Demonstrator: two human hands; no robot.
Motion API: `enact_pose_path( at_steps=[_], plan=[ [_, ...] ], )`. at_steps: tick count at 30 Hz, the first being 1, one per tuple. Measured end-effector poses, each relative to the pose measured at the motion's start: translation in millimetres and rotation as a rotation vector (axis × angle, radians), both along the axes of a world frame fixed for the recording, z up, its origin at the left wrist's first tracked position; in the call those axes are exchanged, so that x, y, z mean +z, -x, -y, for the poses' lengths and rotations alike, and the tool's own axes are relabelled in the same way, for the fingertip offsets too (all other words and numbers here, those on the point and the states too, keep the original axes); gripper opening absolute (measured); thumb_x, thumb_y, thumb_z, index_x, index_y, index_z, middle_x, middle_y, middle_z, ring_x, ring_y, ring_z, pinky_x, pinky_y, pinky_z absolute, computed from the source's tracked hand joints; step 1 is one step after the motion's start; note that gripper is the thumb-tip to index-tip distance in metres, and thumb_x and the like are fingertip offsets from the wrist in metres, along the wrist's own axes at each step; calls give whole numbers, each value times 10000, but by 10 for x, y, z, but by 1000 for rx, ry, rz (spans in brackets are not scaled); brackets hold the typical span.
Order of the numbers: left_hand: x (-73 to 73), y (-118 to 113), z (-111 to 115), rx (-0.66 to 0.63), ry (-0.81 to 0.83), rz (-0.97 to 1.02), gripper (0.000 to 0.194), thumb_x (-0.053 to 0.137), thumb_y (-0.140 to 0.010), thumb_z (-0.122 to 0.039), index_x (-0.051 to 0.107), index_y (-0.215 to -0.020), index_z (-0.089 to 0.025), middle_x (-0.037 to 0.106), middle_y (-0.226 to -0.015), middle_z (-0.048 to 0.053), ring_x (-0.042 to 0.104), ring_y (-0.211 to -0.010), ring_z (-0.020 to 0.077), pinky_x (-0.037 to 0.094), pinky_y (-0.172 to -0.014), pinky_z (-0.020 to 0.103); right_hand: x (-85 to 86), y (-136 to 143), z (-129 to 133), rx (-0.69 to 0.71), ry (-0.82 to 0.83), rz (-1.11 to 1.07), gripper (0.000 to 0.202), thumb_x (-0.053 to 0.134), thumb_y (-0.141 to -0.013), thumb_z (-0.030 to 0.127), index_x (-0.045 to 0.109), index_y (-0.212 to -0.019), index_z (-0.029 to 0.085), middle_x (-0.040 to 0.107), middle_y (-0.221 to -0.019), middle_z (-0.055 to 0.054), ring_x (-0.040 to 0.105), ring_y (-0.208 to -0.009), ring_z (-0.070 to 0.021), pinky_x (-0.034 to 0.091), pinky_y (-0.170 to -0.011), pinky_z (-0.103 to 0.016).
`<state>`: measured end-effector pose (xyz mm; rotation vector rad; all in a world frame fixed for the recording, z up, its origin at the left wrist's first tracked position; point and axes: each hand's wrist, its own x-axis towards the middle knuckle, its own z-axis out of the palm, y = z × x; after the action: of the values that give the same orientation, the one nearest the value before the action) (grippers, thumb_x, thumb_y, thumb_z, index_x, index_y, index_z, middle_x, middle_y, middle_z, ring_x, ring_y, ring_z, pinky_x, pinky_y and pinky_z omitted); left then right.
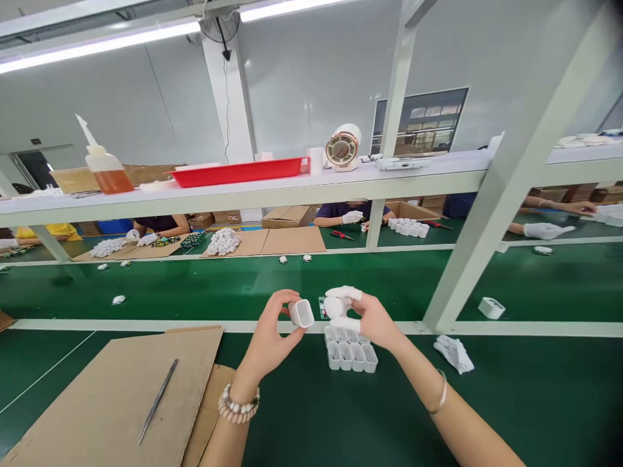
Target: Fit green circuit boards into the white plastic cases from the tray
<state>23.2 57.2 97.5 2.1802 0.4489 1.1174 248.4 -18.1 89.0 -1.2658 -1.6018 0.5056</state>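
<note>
My left hand [276, 331] grips a small white plastic housing [304, 314] between thumb and fingers, its hollow end turned toward me. In my right hand [363, 311], whose thumb and finger wear white covers, is a round white part [333, 307]. A strip of green circuit board [322, 307] shows at that part's left side; how they join I cannot make out. Just below my right hand, a cluster of white open-topped housings [352, 357] stands in rows on the green bench [311, 415]. The two hands are a short gap apart.
Tweezers [158, 402] lie on cardboard [111, 389] at left. A crumpled white glove or cloth [453, 353] is at right. Beyond the bench rail runs a green belt [233, 282] with scattered white parts. A slanted post [506, 175] and shelf [272, 191] stand ahead; co-workers sit beyond.
</note>
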Motion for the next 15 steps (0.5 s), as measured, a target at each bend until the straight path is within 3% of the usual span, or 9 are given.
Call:
enact_pose_path(
  at_steps=[4, 6, 9, 15],
  plan=[
    [205, 144, 281, 11, -120, -131, 381, 591, -852, -129, 516, -1196, -275, 543, -1244, 64, 535, -1097, 212, 475, -898, 354, 157, 195, 419, 7, -317, 94, 368, 729, -773, 348, 646, -1117, 247, 628, -959, -47, 615, -773, -160, 559, -668, -302],
    [240, 167, 359, 3, -188, -163, 399, 592, -858, -133, 518, -1218, -289, 561, -1235, 61, 527, -1129, 222, 485, -897, 357, 188, 265, 488, 37, -421, 143, 403, 711, -800, 334, 619, -1186, 266, 616, -966, -48, 608, -742, -145, 545, -600, -260],
    [267, 171, 416, 18, -276, -188, 415, 588, -869, -149, 507, -1249, -294, 573, -1233, 67, 532, -1142, 229, 497, -900, 366, 213, 302, 521, 23, -562, 273, 501, 697, -821, 290, 542, -1298, 284, 617, -993, -62, 605, -804, -157, 537, -632, -257],
    [284, 172, 435, 62, -385, -215, 404, 560, -886, -162, 498, -1264, -289, 585, -1217, 77, 553, -1123, 234, 509, -889, 377, 279, 269, 591, -22, -540, 404, 515, 640, -867, 338, 483, -1355, 283, 625, -930, -48, 581, -725, -147, 503, -612, -262]
  ],
)
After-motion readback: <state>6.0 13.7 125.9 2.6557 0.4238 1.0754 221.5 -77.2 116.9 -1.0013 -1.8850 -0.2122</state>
